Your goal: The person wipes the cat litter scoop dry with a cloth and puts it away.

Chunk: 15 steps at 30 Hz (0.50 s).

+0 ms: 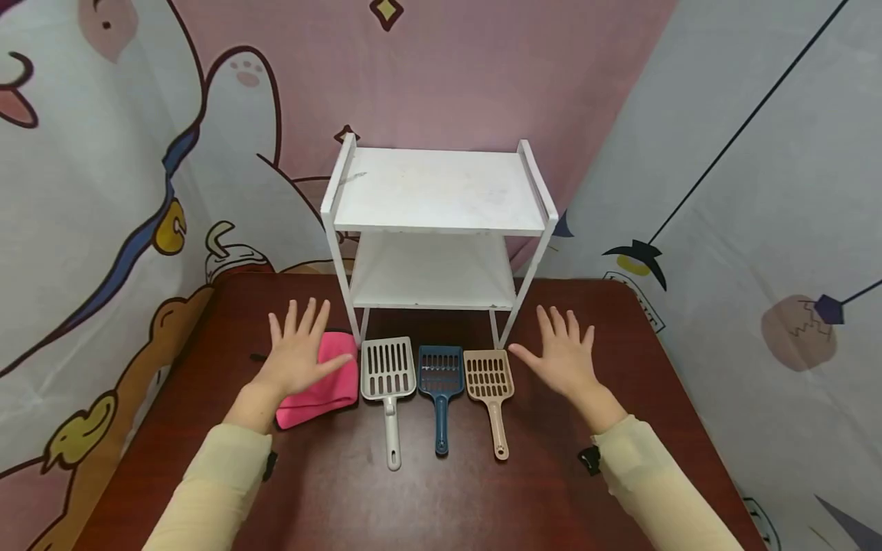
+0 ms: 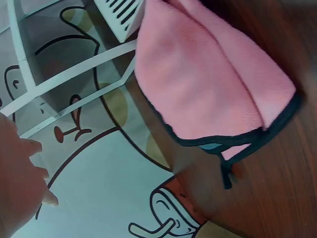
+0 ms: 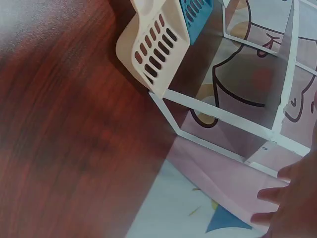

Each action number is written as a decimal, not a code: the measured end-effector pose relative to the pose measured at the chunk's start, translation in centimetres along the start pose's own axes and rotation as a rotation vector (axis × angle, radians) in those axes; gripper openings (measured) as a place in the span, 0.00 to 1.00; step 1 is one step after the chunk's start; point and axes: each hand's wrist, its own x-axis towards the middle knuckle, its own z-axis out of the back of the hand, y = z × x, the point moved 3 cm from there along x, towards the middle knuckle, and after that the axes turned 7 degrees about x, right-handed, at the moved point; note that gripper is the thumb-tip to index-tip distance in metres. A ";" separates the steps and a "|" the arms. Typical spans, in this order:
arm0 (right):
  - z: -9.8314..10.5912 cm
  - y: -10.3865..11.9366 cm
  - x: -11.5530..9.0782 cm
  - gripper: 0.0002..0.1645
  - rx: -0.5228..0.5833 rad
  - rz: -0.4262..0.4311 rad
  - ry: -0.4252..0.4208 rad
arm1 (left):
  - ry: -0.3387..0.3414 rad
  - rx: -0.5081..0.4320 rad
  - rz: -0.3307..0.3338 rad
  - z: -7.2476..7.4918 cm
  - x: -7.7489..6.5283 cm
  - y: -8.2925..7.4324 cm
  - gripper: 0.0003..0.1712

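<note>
Three slotted litter scoops lie side by side on the table: a white scoop (image 1: pixel 391 402), a dark blue scoop (image 1: pixel 442 405) and a beige scoop (image 1: pixel 493 409), handles toward me. A folded pink cloth (image 1: pixel 334 390) with dark edging lies left of them; the left wrist view shows the cloth (image 2: pixel 198 74) with a small loop. My left hand (image 1: pixel 295 356) is spread over the cloth, fingers straight, holding nothing. To the right of the beige scoop, my right hand (image 1: pixel 566 360) is spread the same way, also holding nothing.
A white two-tier shelf (image 1: pixel 441 191) stands at the back of the dark red-brown table (image 1: pixel 331 497), right behind the scoops. Cartoon-printed hangings (image 1: pixel 468 69) cover the walls behind and beside the table.
</note>
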 end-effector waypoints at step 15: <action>-3.2 -1.8 -1.7 0.54 0.429 -0.188 0.098 | 0.090 0.007 -0.007 -3.7 -1.6 1.1 0.63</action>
